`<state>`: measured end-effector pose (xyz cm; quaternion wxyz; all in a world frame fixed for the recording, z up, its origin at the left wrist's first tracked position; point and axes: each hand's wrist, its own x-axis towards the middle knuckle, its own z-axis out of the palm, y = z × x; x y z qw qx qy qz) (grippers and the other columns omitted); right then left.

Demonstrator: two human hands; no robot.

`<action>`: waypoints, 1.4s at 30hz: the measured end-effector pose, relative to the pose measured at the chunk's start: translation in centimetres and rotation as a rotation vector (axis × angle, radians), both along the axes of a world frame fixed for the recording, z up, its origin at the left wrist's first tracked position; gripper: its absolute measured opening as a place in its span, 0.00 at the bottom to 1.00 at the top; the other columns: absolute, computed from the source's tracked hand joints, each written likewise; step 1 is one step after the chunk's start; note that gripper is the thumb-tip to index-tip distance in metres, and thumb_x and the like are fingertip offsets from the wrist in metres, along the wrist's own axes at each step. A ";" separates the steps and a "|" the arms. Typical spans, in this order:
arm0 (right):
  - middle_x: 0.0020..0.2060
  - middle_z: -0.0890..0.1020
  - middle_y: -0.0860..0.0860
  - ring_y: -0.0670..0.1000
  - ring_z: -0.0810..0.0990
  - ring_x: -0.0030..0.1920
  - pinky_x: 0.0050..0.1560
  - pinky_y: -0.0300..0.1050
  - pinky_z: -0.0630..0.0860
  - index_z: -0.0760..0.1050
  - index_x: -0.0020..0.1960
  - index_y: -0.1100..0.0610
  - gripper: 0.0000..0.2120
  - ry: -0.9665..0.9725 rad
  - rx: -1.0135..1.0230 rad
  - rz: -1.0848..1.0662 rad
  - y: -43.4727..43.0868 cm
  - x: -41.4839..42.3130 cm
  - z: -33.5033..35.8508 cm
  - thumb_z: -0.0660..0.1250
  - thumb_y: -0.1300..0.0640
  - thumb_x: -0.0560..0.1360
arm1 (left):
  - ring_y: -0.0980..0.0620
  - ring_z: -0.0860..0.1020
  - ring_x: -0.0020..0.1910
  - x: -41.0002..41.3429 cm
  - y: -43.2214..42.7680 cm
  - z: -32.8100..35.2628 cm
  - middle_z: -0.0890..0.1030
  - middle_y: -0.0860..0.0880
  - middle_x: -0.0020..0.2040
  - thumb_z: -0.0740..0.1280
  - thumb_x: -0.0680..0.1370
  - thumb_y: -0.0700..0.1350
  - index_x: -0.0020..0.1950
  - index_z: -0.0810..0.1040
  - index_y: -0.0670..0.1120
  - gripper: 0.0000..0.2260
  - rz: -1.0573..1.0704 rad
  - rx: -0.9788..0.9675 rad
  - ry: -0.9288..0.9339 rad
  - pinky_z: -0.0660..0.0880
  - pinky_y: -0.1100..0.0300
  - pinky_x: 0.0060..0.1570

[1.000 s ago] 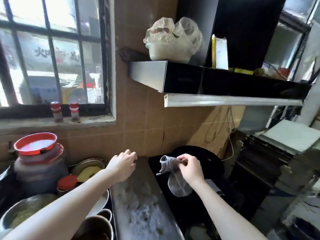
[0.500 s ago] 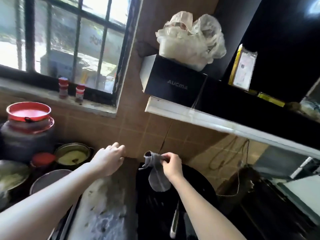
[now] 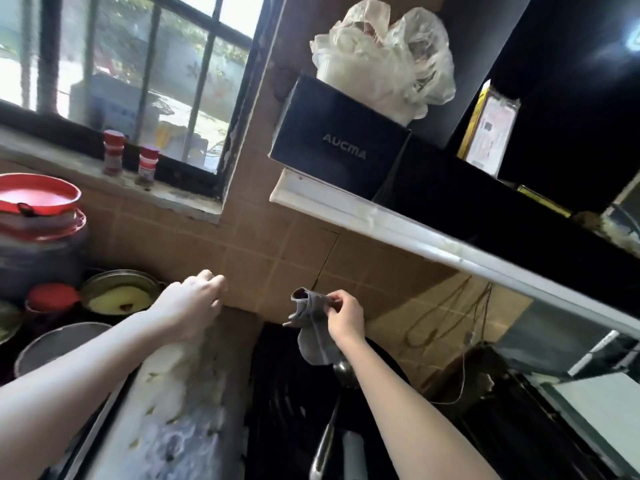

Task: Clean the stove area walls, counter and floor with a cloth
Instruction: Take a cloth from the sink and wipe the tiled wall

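Observation:
A small grey cloth (image 3: pixel 313 332) hangs from my right hand (image 3: pixel 344 315), which pinches its upper edge just in front of the brown tiled wall (image 3: pixel 266 258). The cloth dangles above a black wok (image 3: pixel 294 393) on the stove. My left hand (image 3: pixel 194 303) reaches toward the wall at the back of the stained counter (image 3: pixel 183 420), fingers loosely curled and holding nothing. Whether its knuckles touch the tiles I cannot tell.
A black range hood (image 3: pixel 339 147) with a pale front strip overhangs the stove, a bagged white tub (image 3: pixel 381 60) on top. A ladle (image 3: pixel 332 420) lies in the wok. Pots, a red-lidded jar (image 3: pixel 38 216) and metal bowls crowd the left. Two spice jars (image 3: pixel 130 161) stand on the windowsill.
The view has tilted and drawn nearer to the wall. Both hands stay in much the same pose, the right still holding the cloth, the left near the tiles.

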<state>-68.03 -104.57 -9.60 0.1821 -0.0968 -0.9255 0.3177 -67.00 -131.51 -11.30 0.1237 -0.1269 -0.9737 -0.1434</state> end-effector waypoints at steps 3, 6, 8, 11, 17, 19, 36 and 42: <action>0.47 0.79 0.50 0.54 0.79 0.51 0.44 0.41 0.68 0.71 0.49 0.53 0.08 -0.008 0.036 0.032 2.2 -1.0 0.3 0.60 0.65 0.77 | 0.44 0.75 0.56 -0.1 3.0 1.0 0.70 0.46 0.56 0.58 0.81 0.48 0.60 0.67 0.46 0.10 0.039 -0.009 0.031 0.69 0.53 0.47; 0.53 0.80 0.52 0.57 0.79 0.53 0.44 0.43 0.67 0.68 0.56 0.52 0.11 -0.081 0.116 0.060 5.2 -2.2 -0.2 0.56 0.65 0.78 | 0.43 0.75 0.55 -0.5 6.1 1.0 0.70 0.46 0.56 0.57 0.81 0.47 0.59 0.67 0.45 0.09 0.091 0.025 0.061 0.69 0.53 0.47; 0.53 0.81 0.53 0.58 0.79 0.53 0.45 0.45 0.69 0.68 0.56 0.52 0.12 -0.101 0.156 0.112 7.7 -3.0 -0.9 0.57 0.65 0.77 | 0.43 0.76 0.54 -0.9 8.3 0.3 0.70 0.46 0.55 0.57 0.80 0.47 0.59 0.68 0.46 0.09 0.139 0.076 0.069 0.70 0.52 0.48; 0.50 0.81 0.52 0.57 0.79 0.52 0.48 0.45 0.71 0.70 0.54 0.51 0.11 -0.083 0.134 0.186 11.0 -4.2 -2.0 0.59 0.65 0.76 | 0.44 0.76 0.54 -1.5 12.0 -1.1 0.71 0.47 0.55 0.57 0.80 0.48 0.59 0.68 0.47 0.10 0.202 0.123 0.089 0.72 0.52 0.47; 0.47 0.77 0.48 0.53 0.76 0.45 0.46 0.41 0.67 0.67 0.52 0.47 0.06 -0.230 -0.015 0.209 13.3 -7.0 -2.5 0.61 0.57 0.79 | 0.44 0.77 0.55 -0.3 16.0 -2.6 0.71 0.48 0.55 0.56 0.80 0.49 0.59 0.67 0.48 0.10 0.281 0.103 0.069 0.71 0.52 0.46; 0.49 0.78 0.55 0.55 0.77 0.49 0.49 0.43 0.70 0.70 0.54 0.56 0.07 -0.154 -0.129 0.231 12.7 -8.3 -2.1 0.62 0.65 0.77 | 0.45 0.76 0.55 0.0 15.3 -2.2 0.71 0.48 0.55 0.56 0.80 0.49 0.60 0.67 0.49 0.10 0.325 0.084 0.073 0.69 0.53 0.45; 0.45 0.75 0.51 0.52 0.74 0.44 0.43 0.44 0.70 0.67 0.49 0.57 0.07 0.041 0.039 0.279 9.8 -17.5 -3.2 0.64 0.65 0.76 | 0.48 0.75 0.52 -3.3 15.6 -3.0 0.68 0.49 0.52 0.53 0.81 0.48 0.58 0.66 0.48 0.08 0.402 0.029 0.187 0.65 0.57 0.44; 0.38 0.76 0.51 0.55 0.77 0.41 0.41 0.50 0.75 0.69 0.43 0.56 0.07 0.188 0.443 0.461 10.4 -21.4 -2.7 0.56 0.64 0.77 | 0.49 0.75 0.53 -5.9 17.2 -6.0 0.67 0.51 0.51 0.53 0.81 0.51 0.59 0.66 0.50 0.09 0.457 0.090 0.246 0.65 0.58 0.43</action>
